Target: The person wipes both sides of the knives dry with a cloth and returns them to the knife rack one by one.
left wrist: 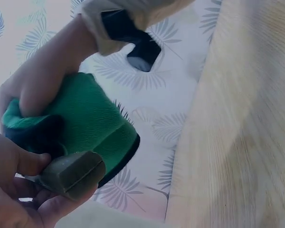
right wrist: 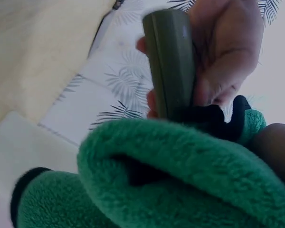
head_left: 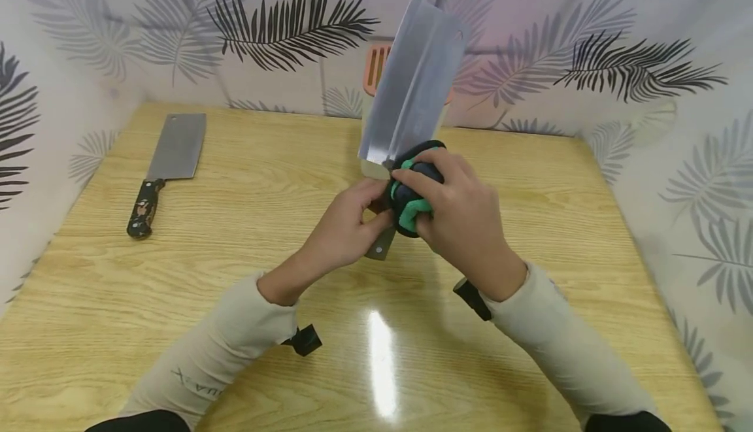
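A large cleaver (head_left: 406, 85) stands tilted with its shiny blade upward in the head view. My left hand (head_left: 347, 223) grips its dark grey-green handle (left wrist: 73, 175), and the handle's butt end sticks out below the fingers. With bent fingers my right hand (head_left: 461, 206) holds a green and dark cloth (head_left: 412, 206) against the cleaver where blade and handle meet. Folds of the green cloth (right wrist: 180, 166) fill the lower part of the right wrist view and hide that junction. The blade is out of sight in the left wrist view.
A second cleaver (head_left: 176, 148) with a black patterned handle lies at the table's left. Behind the raised blade stands a cream holder with a slotted orange top (head_left: 374, 69), partly hidden. Leaf-print cloth (head_left: 270, 33) hangs around the wooden table (head_left: 265, 157).
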`<state>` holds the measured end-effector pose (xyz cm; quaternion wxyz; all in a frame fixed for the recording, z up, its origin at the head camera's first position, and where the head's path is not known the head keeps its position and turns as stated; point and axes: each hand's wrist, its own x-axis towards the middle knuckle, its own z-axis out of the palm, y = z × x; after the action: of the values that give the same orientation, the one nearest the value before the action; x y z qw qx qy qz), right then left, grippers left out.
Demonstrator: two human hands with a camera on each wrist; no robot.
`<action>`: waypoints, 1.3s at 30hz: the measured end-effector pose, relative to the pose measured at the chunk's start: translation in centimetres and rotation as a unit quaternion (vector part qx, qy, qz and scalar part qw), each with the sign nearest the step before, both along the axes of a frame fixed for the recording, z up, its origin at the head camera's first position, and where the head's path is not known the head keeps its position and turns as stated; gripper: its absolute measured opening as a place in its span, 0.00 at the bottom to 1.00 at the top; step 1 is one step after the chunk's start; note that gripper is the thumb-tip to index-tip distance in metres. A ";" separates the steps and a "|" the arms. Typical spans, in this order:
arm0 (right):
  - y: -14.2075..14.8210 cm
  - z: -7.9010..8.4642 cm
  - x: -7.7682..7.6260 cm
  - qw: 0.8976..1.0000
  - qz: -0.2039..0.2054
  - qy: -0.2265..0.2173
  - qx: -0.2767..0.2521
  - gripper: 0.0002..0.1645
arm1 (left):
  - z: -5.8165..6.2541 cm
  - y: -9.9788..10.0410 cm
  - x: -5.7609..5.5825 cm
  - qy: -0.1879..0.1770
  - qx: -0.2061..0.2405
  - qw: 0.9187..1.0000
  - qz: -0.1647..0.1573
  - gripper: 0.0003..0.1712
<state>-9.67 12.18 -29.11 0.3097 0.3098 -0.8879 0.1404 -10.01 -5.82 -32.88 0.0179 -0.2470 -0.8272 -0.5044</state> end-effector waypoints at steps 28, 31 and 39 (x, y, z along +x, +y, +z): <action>1.4 -4.9 -0.5 0.907 0.121 -0.206 -0.346 0.26 | 0.2 -0.1 -0.6 -0.119 0.143 0.983 0.004 0.12; 0.9 -5.2 0.4 0.922 0.128 -0.177 -0.321 0.26 | 0.4 -0.3 -0.7 -0.130 0.175 0.976 0.007 0.12; 0.7 -6.1 2.1 0.926 0.145 -0.182 -0.299 0.26 | 0.5 -0.3 -0.9 -0.134 0.188 0.973 0.025 0.13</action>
<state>-7.56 12.83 -35.17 0.1972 0.2976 -0.7912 0.4966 -10.95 -6.17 -32.42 -0.0344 -0.1484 -0.7184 -0.6787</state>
